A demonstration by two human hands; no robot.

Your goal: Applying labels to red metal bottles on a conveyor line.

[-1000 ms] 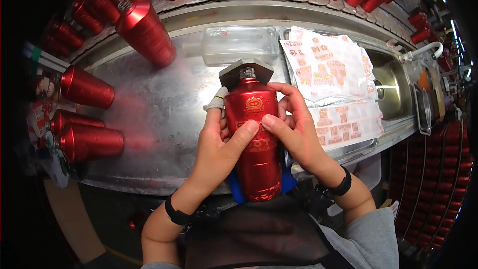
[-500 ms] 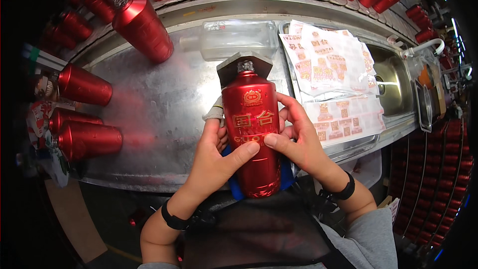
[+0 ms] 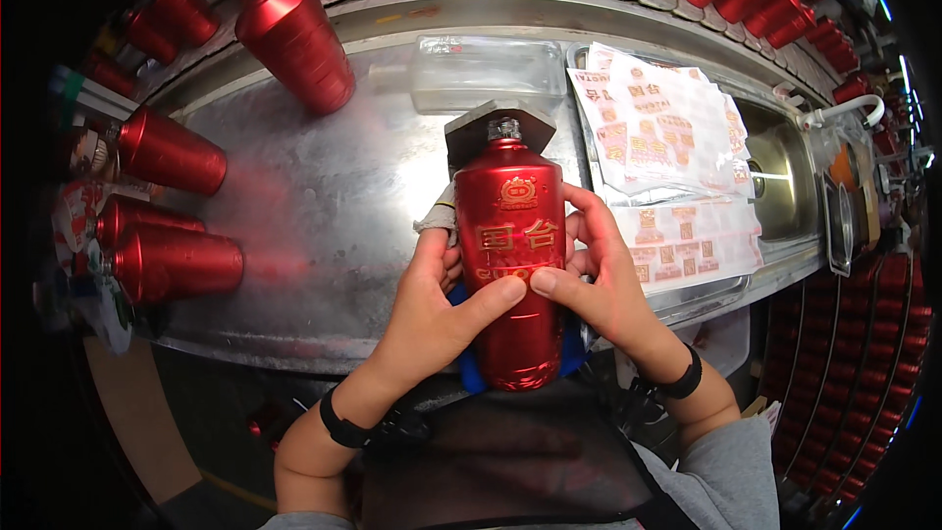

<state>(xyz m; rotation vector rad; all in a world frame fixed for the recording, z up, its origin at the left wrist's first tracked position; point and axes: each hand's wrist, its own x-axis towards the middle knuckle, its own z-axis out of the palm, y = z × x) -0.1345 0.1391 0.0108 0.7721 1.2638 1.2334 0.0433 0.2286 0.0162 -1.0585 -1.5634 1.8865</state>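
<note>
Fingers (image 3: pixel 591 208) of the left hand (image 3: pixel 429 312) and right hand (image 3: pixel 610 302) curl round a red bottle (image 3: pixel 510 334), thumbs (image 3: pixel 496 301) pressed to its front; it lies between them, neck away. Beyond the fingers a clear bottle (image 3: pixel 488 79) rests on the worktop (image 3: pixel 324 245); printed sheets (image 3: pixel 653 142) lie to their right, more red bottles (image 3: pixel 182 263) to their left.

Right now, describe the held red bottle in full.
The red bottle looks glossy, metallic, tapering toward its base, with gold emblem and lettering, a clear neck and no visible cap. At the near edge of the counter, its neck points toward the far side, printed face up. The left hand and right hand hold its sides, thumbs on its front.
</note>
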